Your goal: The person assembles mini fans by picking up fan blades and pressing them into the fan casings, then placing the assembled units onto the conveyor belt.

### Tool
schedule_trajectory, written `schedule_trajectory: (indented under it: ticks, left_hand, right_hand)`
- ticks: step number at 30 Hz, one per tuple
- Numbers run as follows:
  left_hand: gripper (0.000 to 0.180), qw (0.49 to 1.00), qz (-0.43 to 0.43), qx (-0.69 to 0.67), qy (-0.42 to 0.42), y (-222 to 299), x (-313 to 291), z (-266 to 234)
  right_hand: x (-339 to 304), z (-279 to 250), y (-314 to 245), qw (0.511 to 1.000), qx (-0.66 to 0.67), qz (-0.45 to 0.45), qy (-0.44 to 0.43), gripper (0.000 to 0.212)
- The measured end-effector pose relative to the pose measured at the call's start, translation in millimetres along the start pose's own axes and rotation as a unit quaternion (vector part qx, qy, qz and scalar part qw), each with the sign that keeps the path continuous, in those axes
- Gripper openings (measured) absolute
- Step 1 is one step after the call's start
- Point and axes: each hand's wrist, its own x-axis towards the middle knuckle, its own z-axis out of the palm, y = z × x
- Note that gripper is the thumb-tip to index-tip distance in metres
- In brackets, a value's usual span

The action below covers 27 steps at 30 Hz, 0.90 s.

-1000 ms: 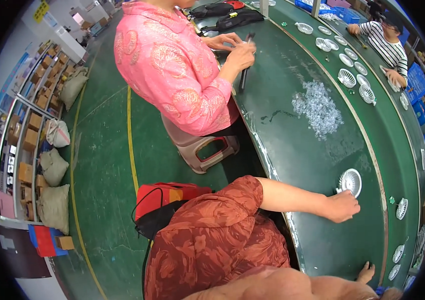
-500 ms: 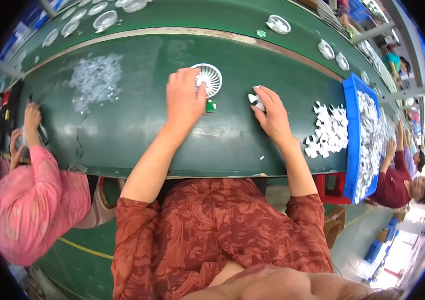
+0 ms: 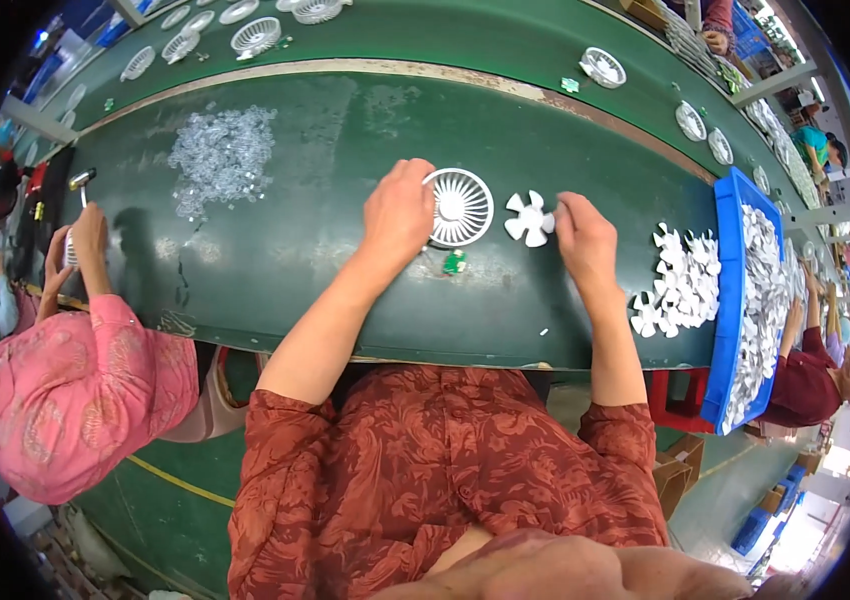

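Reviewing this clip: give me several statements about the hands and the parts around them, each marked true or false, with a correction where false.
1. The left hand is at the white cage's left side. True.
2. Both hands are on the cage. False: the right hand is by the white fan.
3. The green piece is on the cage's near side. True.
4. The fan is inside the cage. False: it is apart, to the cage's right.
5. The clear pieces lie left of the left hand. True.
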Motion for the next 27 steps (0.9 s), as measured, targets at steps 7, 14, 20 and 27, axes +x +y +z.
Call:
schedule_trajectory:
  ticks: [7,14,20,27]
  left_hand:
    - [0.024,0.982,-0.068,-0.176,0.011,0.1,1.2,-5.8]
    - [0.023,0.849,-0.222,-0.472,-0.081,-8.7,3.9,19.4]
    - [0.026,0.816,-0.248,-0.509,-0.117,4.4,-1.9,8.5]
    - [0.030,0.817,-0.227,-0.515,-0.128,6.4,-0.5,8.4]
  right_hand:
    - [-1.0,-13.9,-29.8,0.992,0.078,-0.062,-0.072,0.038]
    - [-14.7,12.7,-28.9,0.993,-0.020,-0.106,-0.045,0.028]
    - [-10.9,-8.1,-27.4,0.991,0.076,-0.016,-0.107,0.028]
    - [-10.1,-2.1,-41.5,0.992,-0.059,-0.036,-0.102,0.035]
